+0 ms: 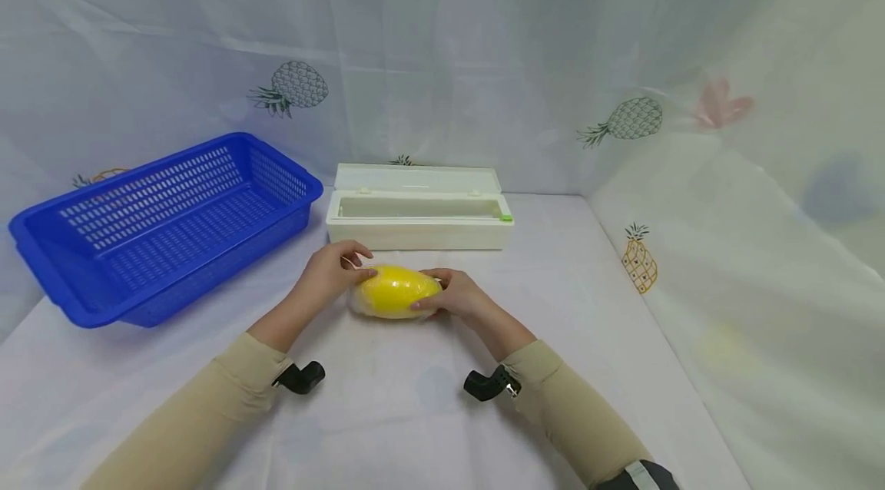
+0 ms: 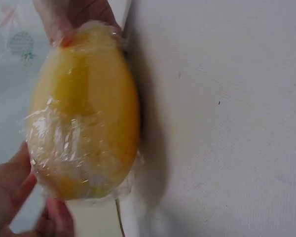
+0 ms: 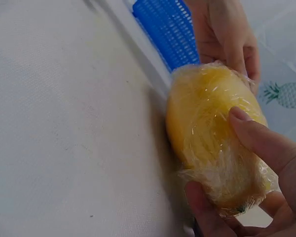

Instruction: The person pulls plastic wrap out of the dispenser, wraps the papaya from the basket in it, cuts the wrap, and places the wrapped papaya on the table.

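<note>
A yellow melon [image 1: 396,290] wrapped in clear cling film [image 2: 64,143] lies on its side close to the white table. My right hand [image 1: 459,296] grips its right end; in the right wrist view the thumb [image 3: 256,131] presses on the film and the fingers curl under that end. At the other end my left hand [image 1: 332,273] holds the wrapped melon, its thumb on top near the film's edge. Bunched, wrinkled film shows at the melon's ends. The left hand's fingertips are partly hidden behind the fruit.
Just behind the hands stands a long white dispenser box [image 1: 415,236] with its lid raised and a green piece [image 1: 507,218] at its right end. A blue slotted basket [image 1: 207,259] stands to the left. White cloth [image 1: 442,75] with pineapple prints hangs behind the table.
</note>
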`<state>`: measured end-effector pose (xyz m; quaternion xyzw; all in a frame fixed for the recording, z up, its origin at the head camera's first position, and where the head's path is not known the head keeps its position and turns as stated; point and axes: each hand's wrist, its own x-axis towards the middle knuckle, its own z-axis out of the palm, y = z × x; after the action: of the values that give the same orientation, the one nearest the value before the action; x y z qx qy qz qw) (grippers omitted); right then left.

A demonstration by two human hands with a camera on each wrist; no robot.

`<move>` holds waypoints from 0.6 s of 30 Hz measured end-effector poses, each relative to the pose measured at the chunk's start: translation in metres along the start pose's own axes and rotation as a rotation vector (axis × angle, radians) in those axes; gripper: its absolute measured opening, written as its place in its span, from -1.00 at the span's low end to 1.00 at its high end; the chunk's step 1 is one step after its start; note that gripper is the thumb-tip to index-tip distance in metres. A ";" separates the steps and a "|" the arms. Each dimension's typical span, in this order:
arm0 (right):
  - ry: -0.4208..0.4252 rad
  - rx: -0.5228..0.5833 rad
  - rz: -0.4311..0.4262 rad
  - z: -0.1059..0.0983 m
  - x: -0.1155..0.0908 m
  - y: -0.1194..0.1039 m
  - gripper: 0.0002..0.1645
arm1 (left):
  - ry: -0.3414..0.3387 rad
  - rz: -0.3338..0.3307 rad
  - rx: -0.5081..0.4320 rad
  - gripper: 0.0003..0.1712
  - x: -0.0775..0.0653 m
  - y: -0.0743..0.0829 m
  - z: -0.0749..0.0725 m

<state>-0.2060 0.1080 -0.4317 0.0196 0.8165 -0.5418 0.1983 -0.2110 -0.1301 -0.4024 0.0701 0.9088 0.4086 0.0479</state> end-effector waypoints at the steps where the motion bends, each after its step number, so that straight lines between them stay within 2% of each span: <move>1: 0.001 -0.014 -0.011 0.000 0.000 0.001 -0.25 | -0.035 -0.021 0.008 -0.57 0.000 -0.002 -0.001; 3: -0.005 -0.050 -0.041 -0.002 0.000 0.002 -0.22 | -0.121 -0.059 0.019 -0.42 0.000 -0.005 -0.002; 5: -0.020 -0.048 -0.067 -0.004 0.001 0.005 -0.18 | -0.201 -0.094 0.018 -0.35 0.002 -0.008 0.000; 8: -0.040 -0.025 -0.102 -0.008 0.000 0.004 -0.13 | -0.268 -0.112 -0.038 -0.35 0.003 -0.009 0.002; 11: -0.032 0.028 -0.128 -0.013 0.001 0.001 -0.21 | -0.253 -0.114 -0.084 -0.37 0.005 -0.006 0.005; 16: 0.045 0.127 -0.160 -0.018 0.005 -0.001 -0.49 | -0.210 -0.083 -0.157 -0.29 0.010 0.001 0.012; 18: 0.070 0.170 -0.200 -0.019 0.008 -0.001 -0.49 | -0.186 -0.063 -0.157 -0.25 0.014 0.003 0.015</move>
<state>-0.2194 0.1233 -0.4276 -0.0260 0.7719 -0.6253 0.1123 -0.2221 -0.1149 -0.4104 0.0752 0.8674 0.4684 0.1500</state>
